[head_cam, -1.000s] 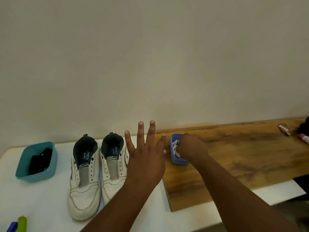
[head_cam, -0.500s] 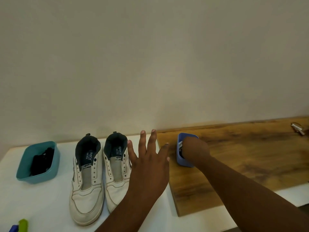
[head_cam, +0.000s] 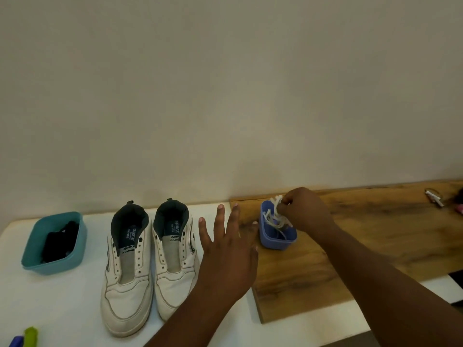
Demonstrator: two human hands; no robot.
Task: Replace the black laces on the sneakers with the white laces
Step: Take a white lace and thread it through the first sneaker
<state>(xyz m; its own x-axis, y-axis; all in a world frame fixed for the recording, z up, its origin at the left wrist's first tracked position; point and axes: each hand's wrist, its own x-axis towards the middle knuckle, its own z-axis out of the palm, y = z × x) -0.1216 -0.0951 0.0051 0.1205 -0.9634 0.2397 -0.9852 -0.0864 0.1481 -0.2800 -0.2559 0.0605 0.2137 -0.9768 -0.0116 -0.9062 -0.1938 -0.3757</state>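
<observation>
Two white sneakers, the left sneaker (head_cam: 127, 269) and the right sneaker (head_cam: 174, 256), stand side by side on the white table with bare eyelets. A teal tub (head_cam: 35, 261) at the far left holds the black laces (head_cam: 59, 242). On the wooden board stands a small blue tub (head_cam: 278, 240). My right hand (head_cam: 304, 209) pinches a bunch of white laces (head_cam: 275, 217) and holds them partly above that tub. My left hand (head_cam: 229, 249) hovers with spread fingers between the right sneaker and the blue tub, holding nothing.
The wooden board (head_cam: 375, 234) covers the right part of the white table (head_cam: 62, 309) and ends in a front edge. A small clip-like object (head_cam: 434, 197) lies at the board's far right. Green and blue items (head_cam: 27, 339) poke in at the lower left corner.
My right hand was down inside the blue tub; now it has lifted up and back, drawing the white laces out. My left hand stayed spread beside the sneakers.
</observation>
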